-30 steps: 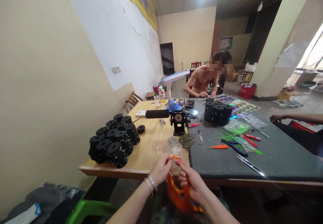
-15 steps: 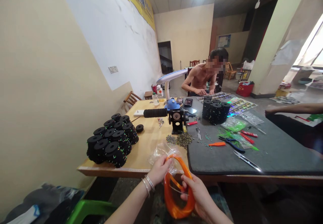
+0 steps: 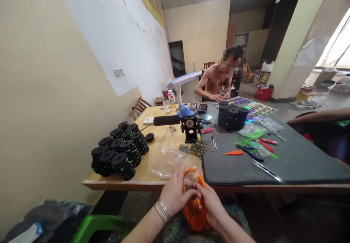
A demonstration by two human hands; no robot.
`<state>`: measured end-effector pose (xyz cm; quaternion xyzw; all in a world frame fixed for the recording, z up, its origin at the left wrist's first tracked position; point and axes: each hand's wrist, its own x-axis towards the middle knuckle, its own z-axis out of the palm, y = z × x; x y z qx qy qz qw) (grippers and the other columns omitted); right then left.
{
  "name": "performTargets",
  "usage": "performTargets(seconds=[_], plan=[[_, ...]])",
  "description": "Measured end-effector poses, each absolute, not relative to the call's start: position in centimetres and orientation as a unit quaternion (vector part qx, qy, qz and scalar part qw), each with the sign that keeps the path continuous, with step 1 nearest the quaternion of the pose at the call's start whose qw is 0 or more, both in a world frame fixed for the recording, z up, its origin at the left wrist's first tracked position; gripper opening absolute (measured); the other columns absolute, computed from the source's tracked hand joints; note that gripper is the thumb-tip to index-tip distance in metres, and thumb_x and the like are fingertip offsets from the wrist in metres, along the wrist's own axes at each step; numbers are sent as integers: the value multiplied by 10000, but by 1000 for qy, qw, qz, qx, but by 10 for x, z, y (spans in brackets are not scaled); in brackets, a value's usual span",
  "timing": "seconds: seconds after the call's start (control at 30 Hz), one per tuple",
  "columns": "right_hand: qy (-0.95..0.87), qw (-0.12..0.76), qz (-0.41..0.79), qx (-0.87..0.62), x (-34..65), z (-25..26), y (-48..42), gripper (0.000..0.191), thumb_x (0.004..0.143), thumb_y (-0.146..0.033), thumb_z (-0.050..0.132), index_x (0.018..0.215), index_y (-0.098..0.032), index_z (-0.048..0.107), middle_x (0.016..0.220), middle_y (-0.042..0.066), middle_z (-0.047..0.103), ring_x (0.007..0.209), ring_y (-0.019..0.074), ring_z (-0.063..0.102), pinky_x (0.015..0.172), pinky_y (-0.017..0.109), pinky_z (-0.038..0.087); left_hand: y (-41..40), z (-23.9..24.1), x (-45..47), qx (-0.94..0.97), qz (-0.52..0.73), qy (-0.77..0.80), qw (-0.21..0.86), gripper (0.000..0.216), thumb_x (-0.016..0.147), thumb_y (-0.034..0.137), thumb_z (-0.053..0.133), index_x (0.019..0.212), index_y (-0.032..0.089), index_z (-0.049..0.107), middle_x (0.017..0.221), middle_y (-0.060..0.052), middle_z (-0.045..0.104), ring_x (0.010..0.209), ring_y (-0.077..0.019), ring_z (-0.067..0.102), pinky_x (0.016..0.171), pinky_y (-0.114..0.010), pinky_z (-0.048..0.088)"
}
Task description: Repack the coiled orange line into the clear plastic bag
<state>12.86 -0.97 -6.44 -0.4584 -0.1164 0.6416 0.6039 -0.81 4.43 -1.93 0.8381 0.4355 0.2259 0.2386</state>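
Note:
A looped coil of shiny orange line hangs upright at the table's front edge, its lower part below the tabletop. My left hand, with two silver bangles at the wrist, is closed on the coil's left side. From the right, my right hand grips the coil, and the fingertips of both hands meet near its upper middle. A clear plastic bag lies crumpled on the wood just behind my hands. What the fingertips pinch between them is too small to make out.
Stacked black foam spools stand at left. A black winding device with a foam-covered rod is mid-table, near a heap of small metal parts. Scissors, pliers and an orange-handled tool lie on the grey mat. Another person sits opposite.
My left hand has come down and inward from the coil's top, and the fingertips of both hands now meet. The plastic bag lies more spread out on the table.

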Motion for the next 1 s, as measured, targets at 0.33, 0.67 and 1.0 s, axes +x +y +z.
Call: performTargets(seconds=[0.33, 0.67, 1.0], plan=[[-109, 592, 697, -389, 128, -63, 6, 517, 505, -458, 861, 798, -154, 563, 433, -137, 339, 352, 2, 251, 309, 104, 115, 50, -19, 2, 887, 136, 417, 145, 491, 818, 103, 421, 1293, 196, 510, 1275, -143, 569, 1008, -267, 621, 852, -370, 488], [-45, 606, 748, -267, 119, -63, 26, 377, 633, -280, 794, 652, -185, 429, 451, -119, 356, 355, 9, 317, 326, 98, 147, 35, -20, 8, 851, 332, 333, 234, 299, 924, 201, 381, 1075, 239, 636, 1065, -99, 614, 921, -198, 618, 815, -287, 487], [-45, 596, 779, -189, 131, -65, 33, 326, 789, -236, 687, 670, -193, 386, 464, -131, 276, 334, 3, 192, 330, 80, 116, 26, -74, -7, 662, 412, 542, 314, 218, 843, 436, 559, 793, 227, 524, 694, -12, 606, 634, -193, 595, 621, -280, 435]])
